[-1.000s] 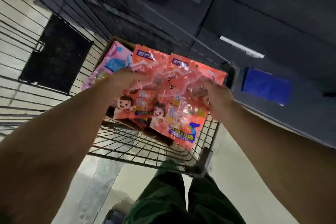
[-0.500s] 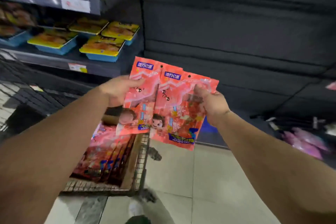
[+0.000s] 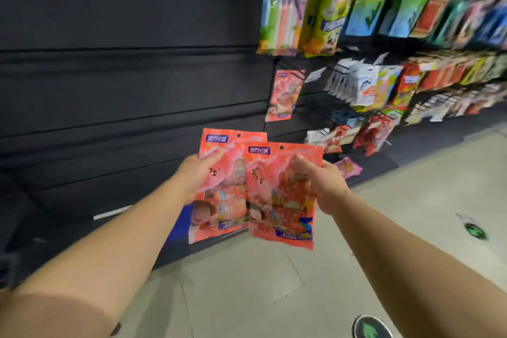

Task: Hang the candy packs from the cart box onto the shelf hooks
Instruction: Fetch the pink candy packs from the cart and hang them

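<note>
With the left hand (image 3: 196, 173) pinching the rear candy pack (image 3: 219, 186) and the right hand (image 3: 323, 186) gripping the overlapping front pack (image 3: 279, 200), both well short of the far-right shelf hooks (image 3: 315, 107), either slick pack could slip or miss its hook.

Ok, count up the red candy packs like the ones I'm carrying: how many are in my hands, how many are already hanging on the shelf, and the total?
Red candy packs in the hands: 2, one in the left hand at, one in the right hand at
Matching pack hanging: 1
Total: 3
Other hanging packs are too blurred to match.
</note>
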Available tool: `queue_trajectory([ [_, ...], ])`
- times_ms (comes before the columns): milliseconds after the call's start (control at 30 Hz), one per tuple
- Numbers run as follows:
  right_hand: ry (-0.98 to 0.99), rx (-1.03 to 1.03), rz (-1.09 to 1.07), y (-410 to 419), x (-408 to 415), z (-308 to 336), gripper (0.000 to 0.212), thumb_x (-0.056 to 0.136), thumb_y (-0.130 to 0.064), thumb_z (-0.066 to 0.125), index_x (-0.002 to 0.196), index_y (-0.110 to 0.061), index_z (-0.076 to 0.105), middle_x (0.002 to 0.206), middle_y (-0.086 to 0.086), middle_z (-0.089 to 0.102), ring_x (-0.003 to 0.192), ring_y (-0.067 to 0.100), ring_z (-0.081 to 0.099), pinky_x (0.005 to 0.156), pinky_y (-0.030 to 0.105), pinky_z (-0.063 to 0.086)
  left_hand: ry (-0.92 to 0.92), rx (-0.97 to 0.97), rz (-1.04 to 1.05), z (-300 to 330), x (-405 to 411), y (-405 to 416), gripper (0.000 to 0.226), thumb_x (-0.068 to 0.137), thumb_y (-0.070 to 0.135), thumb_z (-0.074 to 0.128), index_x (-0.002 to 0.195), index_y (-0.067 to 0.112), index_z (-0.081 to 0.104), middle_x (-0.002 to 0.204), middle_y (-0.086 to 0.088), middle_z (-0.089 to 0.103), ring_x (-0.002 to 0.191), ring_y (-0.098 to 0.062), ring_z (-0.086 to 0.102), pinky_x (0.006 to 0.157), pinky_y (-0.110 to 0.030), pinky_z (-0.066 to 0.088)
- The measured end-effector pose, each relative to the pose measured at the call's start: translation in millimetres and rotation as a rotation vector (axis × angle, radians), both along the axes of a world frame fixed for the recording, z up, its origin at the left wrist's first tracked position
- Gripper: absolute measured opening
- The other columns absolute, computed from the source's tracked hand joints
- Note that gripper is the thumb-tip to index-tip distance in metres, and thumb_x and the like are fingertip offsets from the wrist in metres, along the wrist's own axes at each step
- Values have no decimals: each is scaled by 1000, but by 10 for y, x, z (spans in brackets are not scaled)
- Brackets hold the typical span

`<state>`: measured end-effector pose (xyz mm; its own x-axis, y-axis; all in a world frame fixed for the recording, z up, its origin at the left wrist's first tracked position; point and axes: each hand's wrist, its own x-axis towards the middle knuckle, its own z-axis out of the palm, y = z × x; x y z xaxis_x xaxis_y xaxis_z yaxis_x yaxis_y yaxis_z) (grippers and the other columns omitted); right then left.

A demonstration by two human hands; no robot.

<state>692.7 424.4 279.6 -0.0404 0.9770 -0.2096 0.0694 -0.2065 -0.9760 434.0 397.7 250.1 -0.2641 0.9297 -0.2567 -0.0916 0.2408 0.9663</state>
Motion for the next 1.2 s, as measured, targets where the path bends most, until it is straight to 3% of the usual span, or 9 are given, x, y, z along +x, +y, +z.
queue_trajectory([
  [133,-77,38,-56,237,479,-80,21,89,-30,72,91,-10,73,97,15,76,81,30,72,80,47,60,150,-11,-105,-45,393,474,24,93,39,68,108,20,72,107,-5,74,100,-24,70,96,-41,53],
  [200,-110,49,-68,422,610,-147,25,88,-32,73,95,-8,73,95,15,76,84,36,73,81,52,59,178,-18,-122,-93,487,719,28,93,41,67,111,20,71,107,-4,74,101,-26,69,97,-45,53],
  [400,-93,30,-61,1234,767,-238,24,88,-35,72,99,-14,74,97,7,77,87,26,75,70,38,60,49,-44,-97,-253,502,1540,17,95,30,68,102,15,72,106,-10,75,95,-24,71,85,-39,58],
  [500,-102,2,-56,1706,750,-203,25,88,-32,72,98,-9,73,93,10,77,76,27,74,59,33,58,-48,-60,-86,-230,467,2020,16,95,27,67,98,12,71,96,-8,73,83,-19,69,53,-24,56],
  [600,-118,-20,-39,2197,739,-141,27,87,-31,73,100,-7,73,94,11,77,78,25,75,61,30,59,-37,-74,-90,-185,448,2467,19,96,29,66,100,11,72,96,-7,73,79,-17,68,48,-18,52],
  [800,-77,-44,-99,3033,686,-182,25,92,-28,68,99,-4,72,96,12,74,70,17,71,47,22,53,25,-92,-78,-219,246,3260,39,89,47,71,104,11,75,102,-8,76,95,-26,72,80,-34,56],
  [867,-82,-51,-124,3237,676,-210,22,93,-29,67,91,-7,71,94,14,74,56,12,67,39,20,47,25,-109,-63,-358,116,3475,63,65,64,81,100,12,78,104,-11,77,104,-33,71,97,-48,54],
  [967,-100,-51,-146,3564,684,-290,25,93,-29,67,88,-5,68,90,17,71,32,2,51,31,16,34,4,-145,-84,-722,-98,3792,86,41,78,84,101,18,79,108,-12,76,110,-36,68,103,-56,49],
  [1200,-85,-25,-78,4262,663,-393,19,94,-35,65,86,-18,66,87,4,70,68,12,62,48,21,46,73,-199,13,-378,234,3847,49,82,53,70,104,10,75,103,-15,76,104,-36,69,105,-57,47],
])
